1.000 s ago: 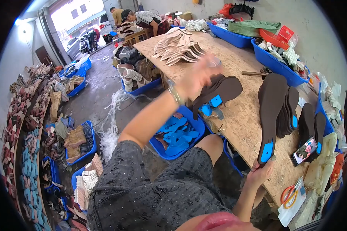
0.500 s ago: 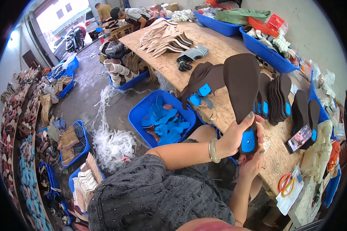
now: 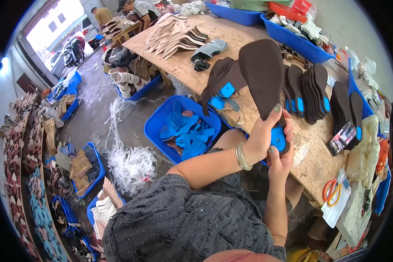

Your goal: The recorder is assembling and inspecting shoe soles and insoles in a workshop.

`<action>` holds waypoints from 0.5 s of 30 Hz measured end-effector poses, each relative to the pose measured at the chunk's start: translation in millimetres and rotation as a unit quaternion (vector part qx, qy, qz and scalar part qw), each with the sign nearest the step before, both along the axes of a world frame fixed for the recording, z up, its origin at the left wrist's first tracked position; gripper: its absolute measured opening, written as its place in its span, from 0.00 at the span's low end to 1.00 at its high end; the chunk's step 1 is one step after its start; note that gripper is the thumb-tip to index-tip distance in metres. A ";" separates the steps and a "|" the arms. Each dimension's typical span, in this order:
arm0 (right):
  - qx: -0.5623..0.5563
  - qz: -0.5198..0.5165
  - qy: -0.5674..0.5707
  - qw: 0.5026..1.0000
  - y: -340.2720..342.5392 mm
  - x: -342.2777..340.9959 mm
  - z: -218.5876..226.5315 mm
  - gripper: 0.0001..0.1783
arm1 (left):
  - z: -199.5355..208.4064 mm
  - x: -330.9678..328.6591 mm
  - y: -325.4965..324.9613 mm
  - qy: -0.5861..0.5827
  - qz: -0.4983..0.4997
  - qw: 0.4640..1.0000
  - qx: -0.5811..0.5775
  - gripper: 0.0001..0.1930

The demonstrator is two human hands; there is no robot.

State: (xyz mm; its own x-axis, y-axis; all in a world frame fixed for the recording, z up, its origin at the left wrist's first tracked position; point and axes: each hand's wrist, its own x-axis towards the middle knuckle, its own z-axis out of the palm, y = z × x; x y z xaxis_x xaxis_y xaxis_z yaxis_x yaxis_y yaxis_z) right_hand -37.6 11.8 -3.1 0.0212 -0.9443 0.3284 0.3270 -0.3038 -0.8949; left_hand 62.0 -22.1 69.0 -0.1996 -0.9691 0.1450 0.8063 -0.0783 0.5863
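A dark brown insole stands tilted up above the near table edge, its broad end upward. At its narrow lower end is a blue heel piece with a small hole. My left hand, a pale bangle at the wrist, grips the insole's narrow part with the thumb across its face. My right hand holds the heel end from below, thumb at the blue piece's lower edge, fingers along its right side. Beyond lie stacked brown insoles with blue heels, and a loose blue heel piece.
The wooden table carries pale insole stacks, a phone and orange-handled scissors. A blue bin of blue cutouts stands on the floor by the table, near white plastic scraps. Two people are at the far end.
The insole and both hands sit slightly higher and further left in view. My right thumb has come up to the blue heel piece's edge. The whole view has shifted a little.
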 end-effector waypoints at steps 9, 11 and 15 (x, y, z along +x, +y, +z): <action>0.048 0.096 -0.025 0.994 4.9 -14.8 -19.8 0.22 | -15.9 22.5 6.8 -0.143 -0.121 0.982 -0.013 0.26; 0.083 0.021 0.036 0.996 11.5 -18.5 -17.7 0.22 | -18.8 27.2 -7.0 -0.118 -0.133 0.984 -0.022 0.27; 0.102 0.025 0.066 0.992 30.1 -32.0 -13.8 0.20 | -16.1 50.6 -47.2 -0.197 0.116 0.962 -0.151 0.23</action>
State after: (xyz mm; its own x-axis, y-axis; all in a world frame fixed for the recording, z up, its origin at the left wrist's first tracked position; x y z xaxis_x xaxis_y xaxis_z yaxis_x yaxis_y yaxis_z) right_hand -69.6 41.9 -17.0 0.1001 -0.9876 0.1212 0.2126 -0.0978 -0.9722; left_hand 112.6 -69.3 52.9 -0.0805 -0.9198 0.3840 0.4919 0.2984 0.8179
